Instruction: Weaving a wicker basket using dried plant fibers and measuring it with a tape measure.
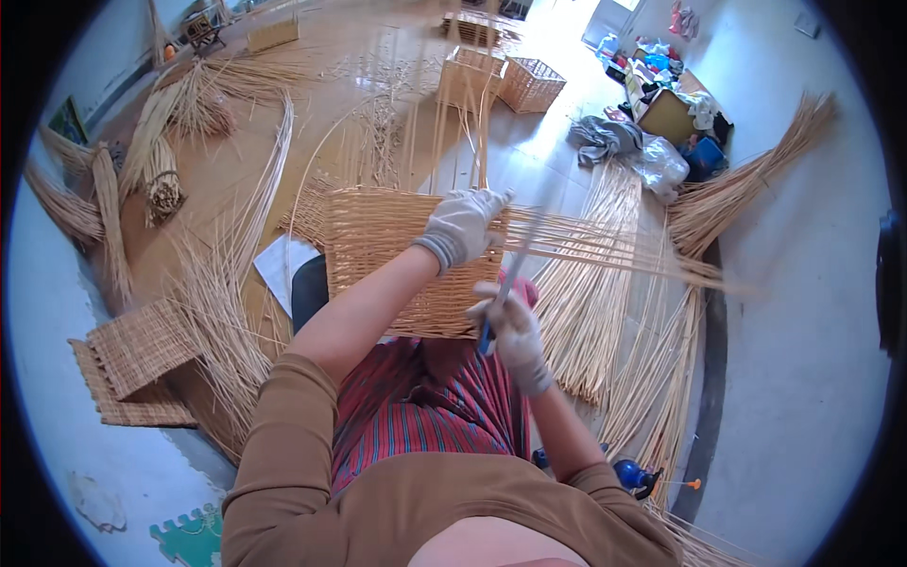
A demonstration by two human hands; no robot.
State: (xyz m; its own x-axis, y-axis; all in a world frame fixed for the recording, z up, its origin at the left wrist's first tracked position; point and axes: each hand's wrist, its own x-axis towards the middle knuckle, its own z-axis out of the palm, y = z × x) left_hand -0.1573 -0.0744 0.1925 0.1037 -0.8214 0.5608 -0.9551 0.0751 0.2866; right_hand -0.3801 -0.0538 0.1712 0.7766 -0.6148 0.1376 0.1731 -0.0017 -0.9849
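Note:
A tan woven wicker panel (378,246) stands over my lap, with long loose canes rising from its top edge and more fanning out to the right. My left hand (463,227), in a whitish knit glove, is closed around its upper right corner. Beside the lower right corner, my right hand (515,331), gloved too, grips a long thin metal tool (529,236) by its blue handle. The tool's shaft points up past the loose canes and is blurred, so its exact kind cannot be made out.
Bundles of cane (600,283) lie on the right, and others (194,104) at the far left. Two woven baskets (531,85) stand ahead. Folded woven pieces (142,350) lean at the left. A clothes heap (657,71) and plastic bag (659,165) sit at the far right.

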